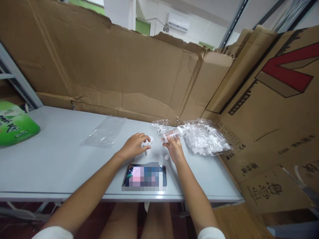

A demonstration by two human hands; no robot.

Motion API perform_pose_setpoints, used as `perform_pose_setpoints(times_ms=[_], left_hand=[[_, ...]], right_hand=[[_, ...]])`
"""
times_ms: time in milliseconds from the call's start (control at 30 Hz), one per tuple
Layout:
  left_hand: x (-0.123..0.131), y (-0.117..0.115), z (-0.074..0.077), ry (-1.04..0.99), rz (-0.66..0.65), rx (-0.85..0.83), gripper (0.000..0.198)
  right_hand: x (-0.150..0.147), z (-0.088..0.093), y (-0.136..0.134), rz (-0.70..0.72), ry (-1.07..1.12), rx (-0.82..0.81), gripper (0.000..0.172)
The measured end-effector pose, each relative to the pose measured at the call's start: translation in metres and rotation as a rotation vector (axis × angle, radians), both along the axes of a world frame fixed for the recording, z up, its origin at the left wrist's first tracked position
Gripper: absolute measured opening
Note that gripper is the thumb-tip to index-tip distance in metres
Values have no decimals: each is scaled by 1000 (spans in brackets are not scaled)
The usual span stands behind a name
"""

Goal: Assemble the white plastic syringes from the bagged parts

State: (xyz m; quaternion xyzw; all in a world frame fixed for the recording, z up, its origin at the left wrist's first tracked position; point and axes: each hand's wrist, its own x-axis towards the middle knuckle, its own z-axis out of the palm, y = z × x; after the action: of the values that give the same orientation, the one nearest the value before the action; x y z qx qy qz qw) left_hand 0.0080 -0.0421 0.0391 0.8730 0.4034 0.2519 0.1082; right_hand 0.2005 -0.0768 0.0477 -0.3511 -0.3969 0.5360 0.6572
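My left hand [134, 145] rests on the grey table [50, 159], its fingers curled over small white plastic pieces [147, 144]. My right hand [174, 147] pinches the end of a clear plastic syringe [174, 132] that lies pointing right toward an opened clear bag [206, 139] full of the same white and clear parts. One more small white piece [166, 156] lies just left of my right wrist.
A phone [144, 176] lies face up near the table's front edge between my forearms. An empty clear bag [106, 132] lies left of my hands. A green packet [15, 124] sits at the far left. Cardboard sheets [119, 66] wall the back and right.
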Motion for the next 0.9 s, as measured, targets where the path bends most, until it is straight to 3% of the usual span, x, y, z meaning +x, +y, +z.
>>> perform_pose_setpoints(times_ms=[233,367,600,900], left_hand=[[21,23,-28,49,-15,10,52],[25,32,-37,66,-43,-13,47],[23,19,-42,-56,-71,3,25],[23,0,-36,-71,-62,-43,22]], right_hand=[[-1,-3,1,-3,-17,-18,27],[-3,-1,0,-2,-23,-23,24],[-4,0,-2,-4,-40,-18,22],[-4,-2,0,-9,-69,-25,26]])
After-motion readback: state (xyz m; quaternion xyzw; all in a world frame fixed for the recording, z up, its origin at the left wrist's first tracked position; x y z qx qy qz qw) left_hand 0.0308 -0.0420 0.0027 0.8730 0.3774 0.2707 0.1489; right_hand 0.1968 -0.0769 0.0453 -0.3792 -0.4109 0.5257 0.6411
